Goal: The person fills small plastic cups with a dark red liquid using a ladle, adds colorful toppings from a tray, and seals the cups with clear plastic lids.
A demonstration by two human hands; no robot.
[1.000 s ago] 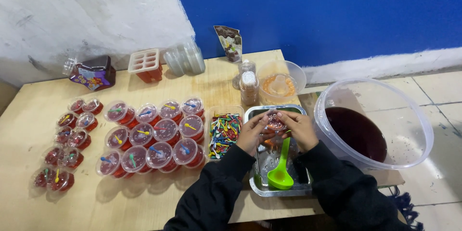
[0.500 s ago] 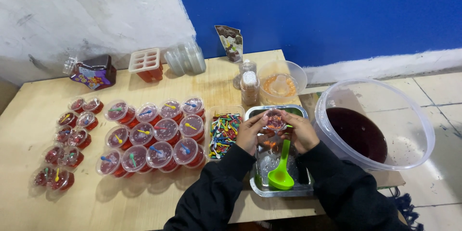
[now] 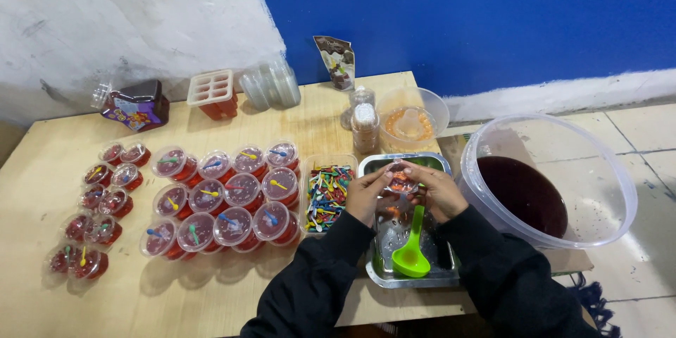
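Both the left hand [image 3: 366, 193] and right hand [image 3: 438, 193] are still gripping a small clear plastic cup of red jelly [image 3: 401, 181] above the rectangular metal tray [image 3: 415, 278]. Since a second ago the cup is barely shifting, suggesting its lid is being pressed on; the green plastic ladle [image 3: 412, 253] is lying untouched in the tray.

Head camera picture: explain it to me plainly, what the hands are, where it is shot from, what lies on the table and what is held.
There is no machine here: a person in black sleeves wears a camera on the head, which looks down at their own two hands. The left hand and right hand together hold a small clear cup of red filling over a metal tray, where a green ladle rests. On the wooden table stand many lidded red cups with small coloured spoons on top, beside a clear box of coloured spoons. To the right sits a big clear bucket of dark red liquid.
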